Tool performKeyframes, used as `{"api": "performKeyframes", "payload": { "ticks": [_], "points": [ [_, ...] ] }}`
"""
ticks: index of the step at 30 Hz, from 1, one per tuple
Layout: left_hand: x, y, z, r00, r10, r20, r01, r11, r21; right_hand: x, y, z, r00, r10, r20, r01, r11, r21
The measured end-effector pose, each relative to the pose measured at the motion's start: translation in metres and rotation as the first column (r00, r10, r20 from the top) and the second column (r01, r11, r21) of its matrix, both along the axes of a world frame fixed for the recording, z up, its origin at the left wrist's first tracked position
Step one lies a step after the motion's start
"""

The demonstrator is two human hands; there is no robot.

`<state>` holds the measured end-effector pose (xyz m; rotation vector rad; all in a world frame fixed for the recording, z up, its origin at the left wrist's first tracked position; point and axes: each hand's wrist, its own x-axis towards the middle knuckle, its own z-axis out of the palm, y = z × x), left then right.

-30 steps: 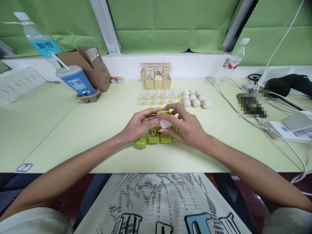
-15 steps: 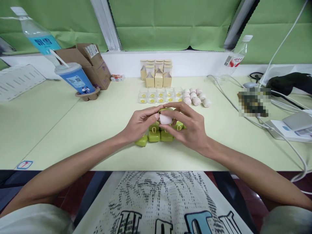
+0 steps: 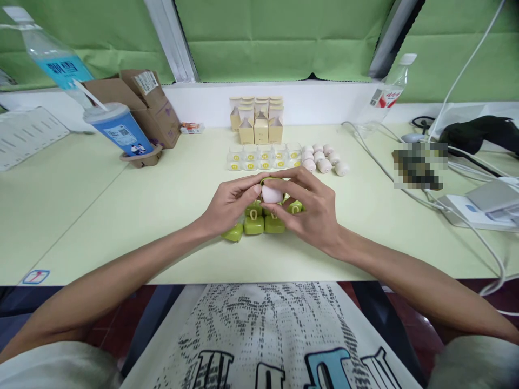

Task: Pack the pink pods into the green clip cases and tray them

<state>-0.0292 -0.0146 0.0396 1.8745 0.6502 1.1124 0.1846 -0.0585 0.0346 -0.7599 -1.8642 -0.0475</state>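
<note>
Both hands meet over the middle of the pale green table. My left hand and my right hand pinch a small pale pink egg-shaped piece together with a green case that shows just behind it. Under the hands lie several green cases in a cluster. Farther back are a row of clear little boxes with yellow dots, several more pink pieces and a stack of small tan cartons.
A blue paper cup with a straw stands in a holder at the left, by a brown cardboard box and a water bottle. At the right are another bottle, white cables, and flat devices.
The pink piece has turned in my fingers and now shows more fully in front of the green case. The hands stay in the same place; the view shifted slightly.
</note>
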Motion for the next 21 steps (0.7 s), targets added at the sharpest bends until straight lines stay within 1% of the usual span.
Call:
{"api": "performKeyframes", "payload": {
  "ticks": [5, 9, 14, 17, 19, 21],
  "points": [
    [0.001, 0.001, 0.001, 0.999, 0.0, -0.037, 0.001, 0.999, 0.034, 0.004, 0.006, 0.0, 1.0, 0.01, 0.018, -0.009, 1.0, -0.027],
    [0.002, 0.001, 0.001, 0.997, 0.032, -0.074, -0.022, 0.992, 0.125, 0.006, 0.011, 0.0, 0.998, 0.022, 0.062, -0.02, 0.999, -0.032],
    [0.006, -0.001, -0.002, 0.992, 0.109, -0.063, -0.094, 0.975, 0.203, 0.0, 0.009, 0.0, 1.0, 0.002, 0.027, -0.002, 1.0, 0.015],
    [0.009, -0.003, -0.002, 0.987, 0.148, -0.063, -0.129, 0.962, 0.24, -0.002, 0.008, 0.002, 1.0, 0.007, -0.018, -0.007, 1.0, 0.014],
    [0.009, -0.004, -0.001, 0.985, 0.166, -0.057, -0.146, 0.957, 0.251, -0.001, 0.009, 0.004, 1.0, 0.026, -0.014, -0.026, 0.999, 0.025],
    [0.007, -0.005, 0.001, 0.986, 0.158, -0.051, -0.14, 0.958, 0.249, 0.002, 0.01, 0.007, 0.998, 0.064, 0.009, -0.064, 0.997, 0.036]
  ]
}}
